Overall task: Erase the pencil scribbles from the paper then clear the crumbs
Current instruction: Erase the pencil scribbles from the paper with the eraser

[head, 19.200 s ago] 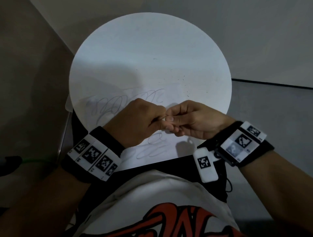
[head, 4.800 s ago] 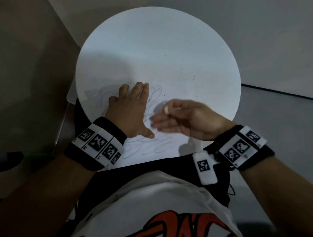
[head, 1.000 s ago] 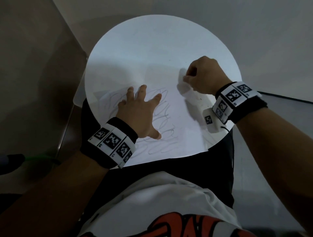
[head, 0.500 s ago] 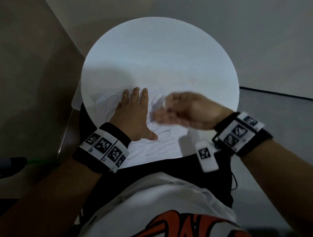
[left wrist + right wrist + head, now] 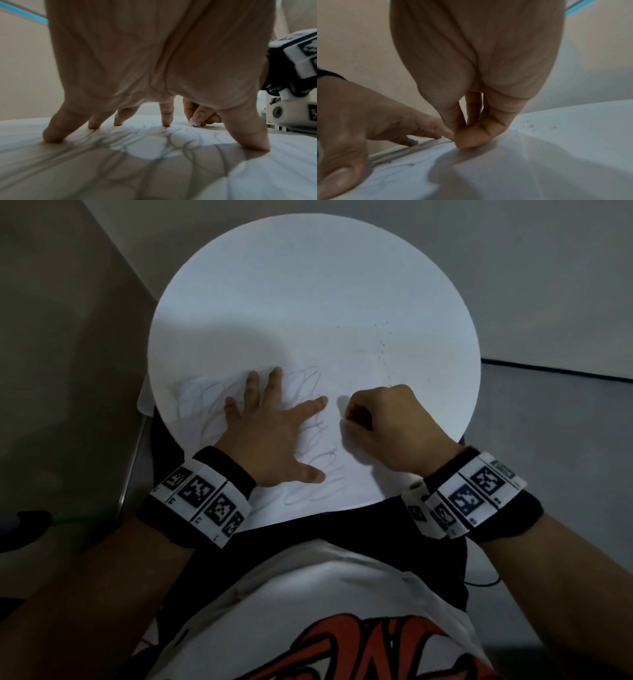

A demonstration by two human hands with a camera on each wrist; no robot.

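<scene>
Right hand point(image 5: 394, 429) swept back beside left hand point(image 5: 274, 436); grip pinched, contents hidden; scribbles point(image 5: 318, 453) remained, erasing resumed.

paper point(image 5: 342, 313): white, matt, smooth, on round counter point(image 5: 459, 392) | pencil scribbles point(image 5: 308, 385): grey graphite, faint, near counter's front edge | crumbs point(image 5: 382, 345): dark specks, toward right edge | wristbands point(image 5: 202, 498): black cloth, white plastic marker tiles, matt | shirt point(image 5: 325, 594): white cloth, red print
</scene>
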